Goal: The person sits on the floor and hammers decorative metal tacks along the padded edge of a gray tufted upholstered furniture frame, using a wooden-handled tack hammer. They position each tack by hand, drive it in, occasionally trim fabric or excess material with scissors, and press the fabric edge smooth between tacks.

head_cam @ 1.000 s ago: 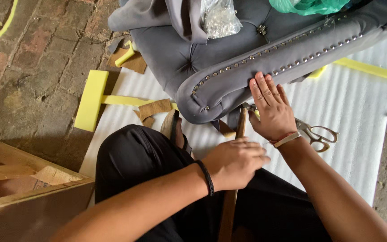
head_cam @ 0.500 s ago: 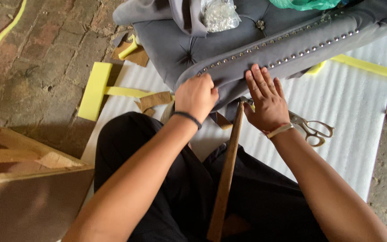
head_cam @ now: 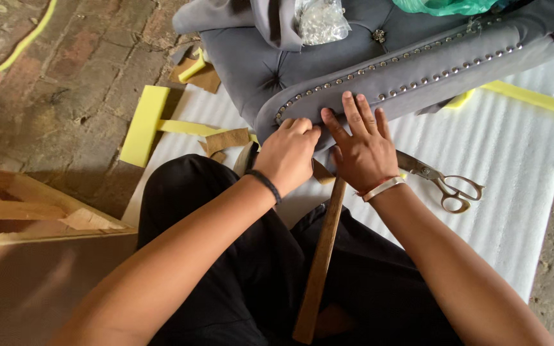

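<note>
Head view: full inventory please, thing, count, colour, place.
upholstered piece: 1, grey, tufted, top centre, lying on the foam sheet
stud trim: 2 rows, silver, along the piece's near edge
clear bag: 1, transparent, on the piece, top
green bag: 1, green, top edge
foam sheet: 1, white, ribbed, under the work
scissors: 1, metal, on the sheet, right of the hands
wooden handle: 1, brown, over the lap, head hidden
yellow foam block: 1, left of the sheet
cardboard scraps: several, brown, near the block
wooden frame: 1, lower left
left hand: on the grey edge, black wristband
right hand: flat on the grey edge, fingers spread
</note>
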The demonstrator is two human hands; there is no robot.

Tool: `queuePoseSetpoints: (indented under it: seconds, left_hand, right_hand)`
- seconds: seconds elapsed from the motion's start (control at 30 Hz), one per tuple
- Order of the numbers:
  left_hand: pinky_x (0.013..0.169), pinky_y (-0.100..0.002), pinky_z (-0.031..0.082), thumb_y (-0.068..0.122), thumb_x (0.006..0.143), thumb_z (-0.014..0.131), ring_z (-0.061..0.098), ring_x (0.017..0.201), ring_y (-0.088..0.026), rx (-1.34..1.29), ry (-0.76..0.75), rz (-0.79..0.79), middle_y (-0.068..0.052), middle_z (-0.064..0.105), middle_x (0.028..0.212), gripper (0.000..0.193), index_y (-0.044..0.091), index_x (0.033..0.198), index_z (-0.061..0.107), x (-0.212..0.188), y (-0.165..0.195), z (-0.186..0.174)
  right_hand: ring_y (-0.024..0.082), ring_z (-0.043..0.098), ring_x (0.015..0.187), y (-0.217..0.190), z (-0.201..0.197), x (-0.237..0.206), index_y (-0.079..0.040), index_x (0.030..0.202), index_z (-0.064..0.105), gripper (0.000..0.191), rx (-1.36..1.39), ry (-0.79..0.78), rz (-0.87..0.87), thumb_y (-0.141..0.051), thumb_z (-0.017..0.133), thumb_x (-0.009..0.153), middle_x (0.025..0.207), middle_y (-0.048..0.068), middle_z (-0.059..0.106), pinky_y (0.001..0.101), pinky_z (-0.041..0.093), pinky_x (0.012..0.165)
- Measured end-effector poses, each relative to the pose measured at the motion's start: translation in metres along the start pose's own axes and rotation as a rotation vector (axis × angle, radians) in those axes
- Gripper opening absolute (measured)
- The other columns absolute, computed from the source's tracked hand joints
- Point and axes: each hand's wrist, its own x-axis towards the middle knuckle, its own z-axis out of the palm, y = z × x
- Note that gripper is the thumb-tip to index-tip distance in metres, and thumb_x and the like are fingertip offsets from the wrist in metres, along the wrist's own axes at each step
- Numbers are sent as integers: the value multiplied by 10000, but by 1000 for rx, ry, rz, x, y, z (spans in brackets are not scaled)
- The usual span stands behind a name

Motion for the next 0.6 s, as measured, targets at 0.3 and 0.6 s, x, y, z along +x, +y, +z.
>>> queuePoseSetpoints:
  seconds: [0.3, 0.6]
  left_hand:
    - [1114, -477, 357, 187, 810, 661, 438, 1364, -351, 49, -158, -98, -183, 467, 1482, 637, -9, 1400, 521, 3, -22, -27]
    - [1229, -453, 205, 144, 805, 613, 245, 1528, -274, 246, -442, 74, -153, 233, 1655, 789, -30, 1524, 338, 8, -26, -20]
  right_hand:
    - [374, 424, 1508, 11, 18, -6, -252, 1533, 562, 658, -9, 72, -23, -74, 630, 904, 1640, 166, 426, 565, 363, 1216]
    - [407, 336, 1519, -1, 2, 3, -287, 1471, 552, 739, 31, -67, 43, -111, 699, 769, 1663, 189, 300, 648, 337, 1152]
